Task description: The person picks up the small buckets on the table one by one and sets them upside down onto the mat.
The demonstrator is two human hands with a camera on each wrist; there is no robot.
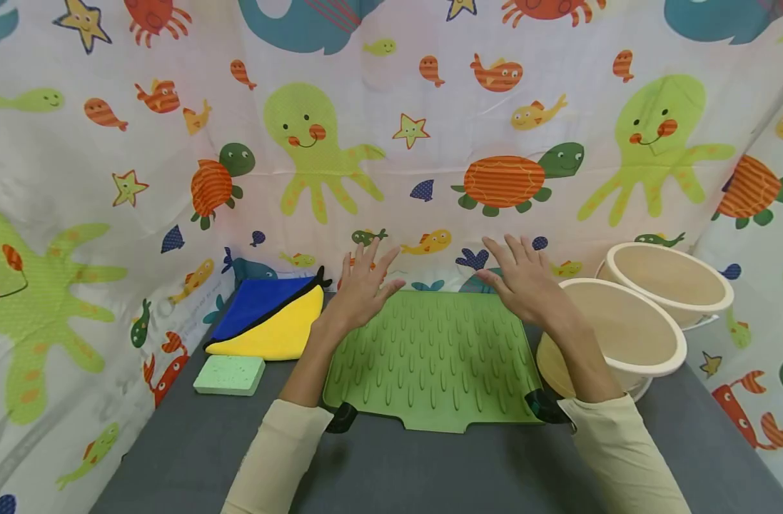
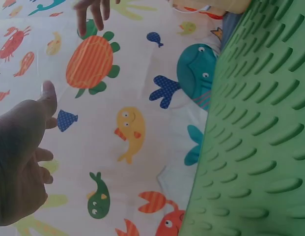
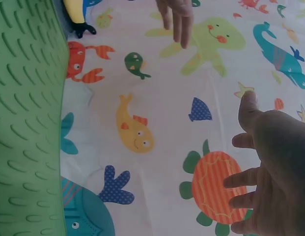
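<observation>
Both hands hover over a green ridged mat (image 1: 430,357), fingers spread and holding nothing. My left hand (image 1: 363,285) is above the mat's far left corner, near a folded blue and yellow cloth (image 1: 275,321). Over the far right part of the mat is my right hand (image 1: 522,282), close to two cream bowls. The nearer bowl (image 1: 629,321) is partly covered by the right forearm. In the left wrist view the left hand (image 2: 22,157) shows with thumb raised, apart from the mat. The right wrist view has the right hand (image 3: 280,167) likewise touching nothing.
A pale green sponge (image 1: 229,375) lies in front of the cloth at the left. Behind the nearer bowl stands the second bowl (image 1: 670,278). Everything rests on a dark grey table (image 1: 430,471), enclosed by a curtain (image 1: 391,171) printed with sea animals.
</observation>
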